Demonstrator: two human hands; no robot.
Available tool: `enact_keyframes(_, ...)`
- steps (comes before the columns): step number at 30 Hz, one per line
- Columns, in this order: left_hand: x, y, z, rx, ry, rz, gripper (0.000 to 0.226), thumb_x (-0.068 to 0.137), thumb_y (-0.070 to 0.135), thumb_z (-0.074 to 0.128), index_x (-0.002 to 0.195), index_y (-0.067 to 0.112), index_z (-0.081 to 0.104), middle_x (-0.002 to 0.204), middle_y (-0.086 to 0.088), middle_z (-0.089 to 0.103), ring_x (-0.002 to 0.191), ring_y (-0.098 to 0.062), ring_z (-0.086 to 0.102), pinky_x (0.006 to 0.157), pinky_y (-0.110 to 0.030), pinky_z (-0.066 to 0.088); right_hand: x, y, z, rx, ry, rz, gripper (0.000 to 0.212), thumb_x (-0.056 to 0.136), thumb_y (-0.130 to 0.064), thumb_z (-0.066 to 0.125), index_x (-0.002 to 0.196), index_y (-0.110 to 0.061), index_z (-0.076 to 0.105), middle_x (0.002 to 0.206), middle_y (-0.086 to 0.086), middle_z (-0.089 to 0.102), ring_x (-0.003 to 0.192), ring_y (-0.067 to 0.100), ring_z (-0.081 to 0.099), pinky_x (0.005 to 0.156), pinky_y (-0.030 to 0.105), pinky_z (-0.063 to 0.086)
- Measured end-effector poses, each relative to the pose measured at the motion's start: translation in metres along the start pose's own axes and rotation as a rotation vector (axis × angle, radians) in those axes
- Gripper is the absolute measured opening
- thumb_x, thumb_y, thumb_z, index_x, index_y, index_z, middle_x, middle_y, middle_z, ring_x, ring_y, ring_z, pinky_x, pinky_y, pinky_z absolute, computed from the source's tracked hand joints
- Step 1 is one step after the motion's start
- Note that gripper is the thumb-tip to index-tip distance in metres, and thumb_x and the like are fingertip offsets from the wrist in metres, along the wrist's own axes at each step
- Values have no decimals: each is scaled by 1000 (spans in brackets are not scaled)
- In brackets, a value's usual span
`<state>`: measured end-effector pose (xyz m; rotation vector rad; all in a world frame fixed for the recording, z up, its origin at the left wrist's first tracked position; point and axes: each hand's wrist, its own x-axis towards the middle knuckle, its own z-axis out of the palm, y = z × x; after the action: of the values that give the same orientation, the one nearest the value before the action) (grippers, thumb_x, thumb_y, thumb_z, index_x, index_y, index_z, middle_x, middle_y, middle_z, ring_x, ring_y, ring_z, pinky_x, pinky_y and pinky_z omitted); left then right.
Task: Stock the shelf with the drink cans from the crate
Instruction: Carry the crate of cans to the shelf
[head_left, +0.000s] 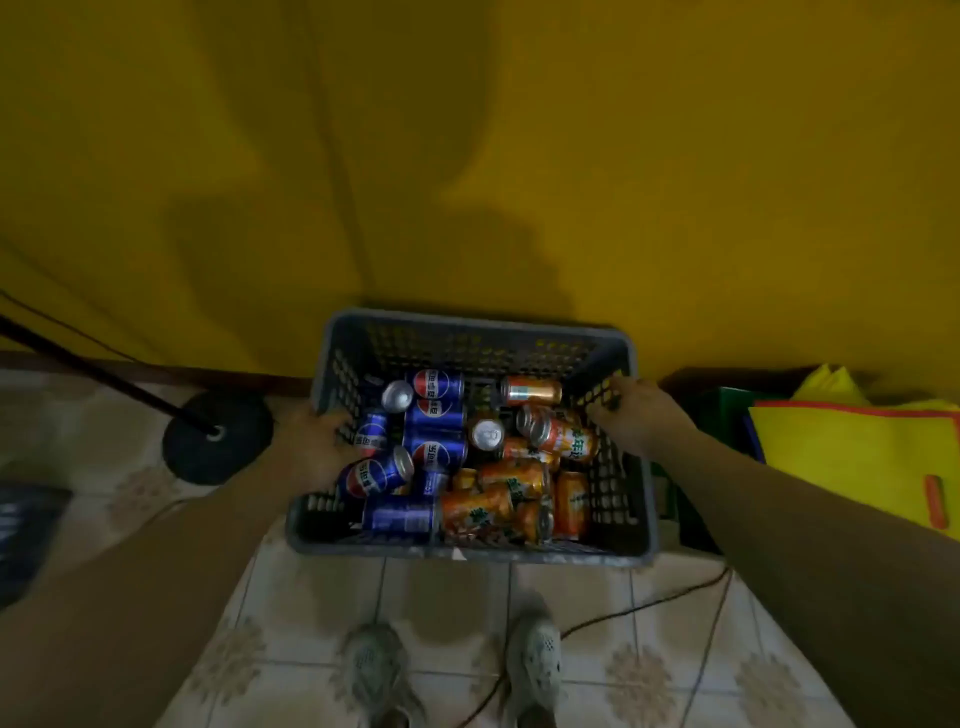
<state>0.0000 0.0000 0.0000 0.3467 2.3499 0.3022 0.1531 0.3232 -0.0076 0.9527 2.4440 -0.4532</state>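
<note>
**Grey plastic crate of cans, gripped at both sides**

Grey and perforated, the crate is a rectangular plastic tub with grid-holed walls and a thick, scuffed rim. It sits low in front of the person, just beyond their shoes, with its far wall against a yellow backdrop. Whether it rests on the floor or is lifted cannot be told.

Inside, the cans lie jumbled, mostly on their sides. The blue cola cans, glossy with red-and-white round logos, fill the left half. The orange drink cans, with green lettering, are heaped on the right. A few bare silver tops face up.

The left hand grips the crate's left wall with fingers curled over the rim. The right hand clasps the right wall the same way.

The floor is pale patterned tile, crossed by a thin dark cable. A black round stand base with a slanting pole lies to the left. Yellow fabric bags with red trim are to the right.
</note>
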Motion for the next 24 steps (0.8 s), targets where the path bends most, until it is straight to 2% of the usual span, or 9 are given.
enact_keyframes(3,42,-27,27,-31,93,-59,60,91,37,59,144,19,37,152,-18,23,133,-39,33,109,-40,33,40,18,25,-44,-16,113,71,94,-56,45,151,-18,26,153,17,25,138,38,28,109,47,35)
enact_keyframes(5,67,-48,47,-58,98,-110,63,89,39,61,145,25,35,154,-15,10,133,-42,30,108,-47,34,59,30,39,-29,-10,170,71,94,-54,48,152,-23,21,159,15,8,144,41,13,112,51,28)
enact_keyframes(7,81,-57,61,-118,127,-131,63,91,34,60,146,26,31,151,-13,7,124,-43,37,102,-47,41,77,43,55,8,22,224,73,91,-55,53,151,-32,19,161,10,-8,146,41,3,114,56,25)
enact_keyframes(9,89,-62,69,-106,203,-128,59,92,31,58,145,27,33,145,-16,18,106,-42,48,91,-47,46,89,52,68,69,15,264,74,90,-56,55,151,-39,16,161,9,-11,145,43,8,113,56,28)
enact_keyframes(11,93,-70,70,-70,251,-103,56,93,33,57,144,29,34,136,-18,29,85,-36,51,76,-43,48,96,54,79,166,6,288,77,91,-54,55,152,-41,11,159,13,1,137,47,27,105,52,39)
enact_keyframes(13,93,-78,70,-65,252,-83,58,92,36,57,144,31,33,123,-19,42,69,-30,52,62,-35,46,98,55,86,213,59,288,77,92,-51,55,153,-41,8,151,18,22,120,45,47,91,46,49)
enact_keyframes(17,91,-89,72,-135,230,-47,63,90,39,59,146,38,28,106,-18,55,62,-28,50,53,-31,40,98,61,89,268,134,234,73,93,-52,53,152,-44,11,138,18,49,97,37,60,69,32,46)
enact_keyframes(19,92,-91,72,-146,223,-43,66,90,39,59,146,42,26,102,-18,58,61,-26,51,52,-29,38,98,63,88,275,143,217,72,94,-51,53,152,-42,13,136,16,54,89,34,60,66,29,44)
enact_keyframes(24,90,-81,67,-238,213,-79,63,91,31,62,144,41,31,104,-11,61,55,-26,57,45,-28,42,98,59,86,321,145,215,75,91,-50,58,153,-38,17,140,12,52,100,35,63,76,35,54)
